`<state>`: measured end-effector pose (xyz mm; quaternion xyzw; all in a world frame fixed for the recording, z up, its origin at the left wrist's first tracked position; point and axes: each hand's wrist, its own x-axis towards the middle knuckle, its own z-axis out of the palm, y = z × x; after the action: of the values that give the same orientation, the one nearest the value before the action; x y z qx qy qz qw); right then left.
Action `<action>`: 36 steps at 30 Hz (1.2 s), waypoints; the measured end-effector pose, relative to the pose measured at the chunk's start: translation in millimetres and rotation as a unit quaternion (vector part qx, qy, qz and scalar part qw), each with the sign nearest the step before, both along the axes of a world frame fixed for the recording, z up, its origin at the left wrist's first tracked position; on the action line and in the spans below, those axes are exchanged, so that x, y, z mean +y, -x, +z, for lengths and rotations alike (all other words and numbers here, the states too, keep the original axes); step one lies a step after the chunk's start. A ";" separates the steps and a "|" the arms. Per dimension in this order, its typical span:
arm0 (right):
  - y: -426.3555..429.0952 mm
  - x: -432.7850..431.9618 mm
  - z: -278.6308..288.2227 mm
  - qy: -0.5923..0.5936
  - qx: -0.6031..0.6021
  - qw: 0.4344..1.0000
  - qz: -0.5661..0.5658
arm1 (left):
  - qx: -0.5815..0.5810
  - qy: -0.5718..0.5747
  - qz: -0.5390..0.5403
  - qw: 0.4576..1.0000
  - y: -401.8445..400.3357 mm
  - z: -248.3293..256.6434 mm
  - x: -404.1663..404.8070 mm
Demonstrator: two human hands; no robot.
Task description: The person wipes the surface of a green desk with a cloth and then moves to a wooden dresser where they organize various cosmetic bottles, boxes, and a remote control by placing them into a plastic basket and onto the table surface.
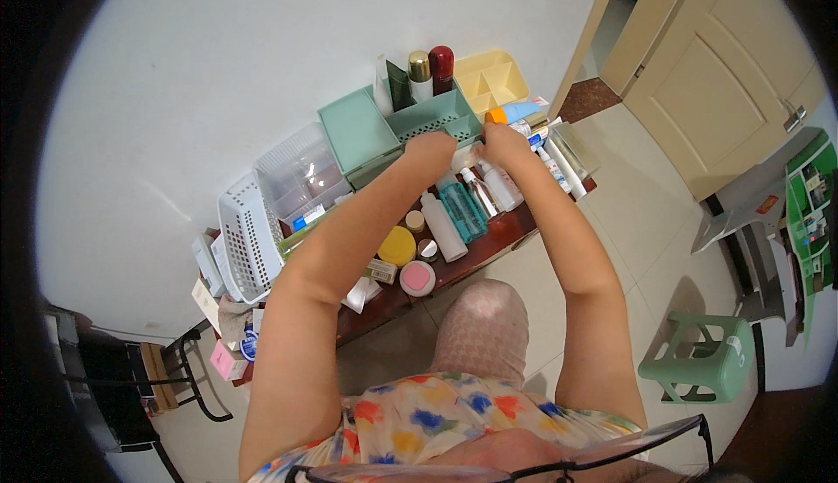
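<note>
At the front of a green plastic desk organizer, my left hand is curled, its fingertips hidden. My right hand is at the organizer's front right corner, and its grip is also hidden. Between the hands is a pale, blurred thing that I cannot make out. In the organizer's rear section stand a red-capped bottle, a gold-capped bottle, a dark green tube and a white tube. Below the hands lie a teal bottle, a silver bottle and white bottles.
A yellow divided tray, a clear divided box and a white perforated basket line the wall. A yellow-lidded jar and a pink-topped jar sit near the dark wooden table's edge. A green stool stands right.
</note>
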<state>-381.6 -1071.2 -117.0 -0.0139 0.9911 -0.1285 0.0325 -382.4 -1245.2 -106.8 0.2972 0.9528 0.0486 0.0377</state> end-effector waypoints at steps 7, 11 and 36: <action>5.2 -10.8 -5.3 -0.059 -0.032 0.998 -0.008 | 0.024 -0.034 -0.002 0.999 -9.7 -9.4 2.8; 5.8 -7.8 -5.3 -0.064 -0.048 0.997 0.001 | 0.050 0.003 -0.004 0.999 -17.5 -9.1 7.4; -55.8 -13.6 13.1 0.272 0.124 0.952 0.067 | 0.058 -0.293 0.056 0.953 -26.4 38.8 -14.9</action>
<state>-325.9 -1084.8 -103.9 -0.1040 0.9115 -0.3882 -0.0870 -356.0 -1260.2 -68.0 0.2436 0.9123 0.3107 -0.1091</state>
